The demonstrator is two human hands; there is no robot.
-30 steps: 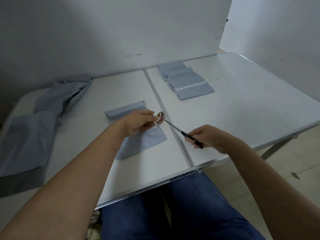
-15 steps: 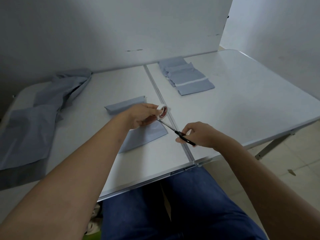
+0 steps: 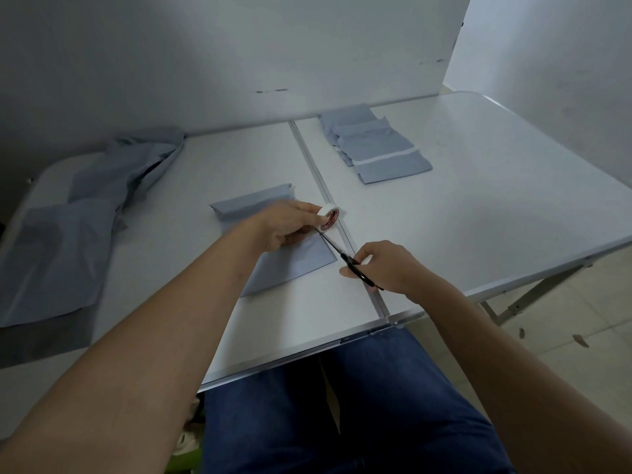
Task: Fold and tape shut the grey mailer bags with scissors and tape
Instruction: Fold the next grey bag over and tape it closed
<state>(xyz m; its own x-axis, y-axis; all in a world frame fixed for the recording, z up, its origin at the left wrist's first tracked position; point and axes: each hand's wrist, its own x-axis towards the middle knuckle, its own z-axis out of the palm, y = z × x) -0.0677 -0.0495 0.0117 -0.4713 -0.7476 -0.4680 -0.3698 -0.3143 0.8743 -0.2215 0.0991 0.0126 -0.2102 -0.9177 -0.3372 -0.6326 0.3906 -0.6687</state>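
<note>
Mailer bag [image 3: 294, 265] lies folded under the left hand [image 3: 287, 227] pinching the tape roll [image 3: 329, 217]; right hand [image 3: 383, 265] grips scissors [image 3: 345, 256], blades at the roll.

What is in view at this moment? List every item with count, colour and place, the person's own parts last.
folded mailer bag: one, grey, on the table's left half, under the left hand
finished bags: a stack, count unclear, grey, far on the right half
unfolded bags: a loose pile, grey, at the left edge
tape roll: one, white with red print, by the centre seam
scissors: one pair, black handles, blades pointing at the tape roll
table: one, white, folding
jeans: blue, below the table
left hand: holds the tape roll
right hand: grips the scissors
</note>
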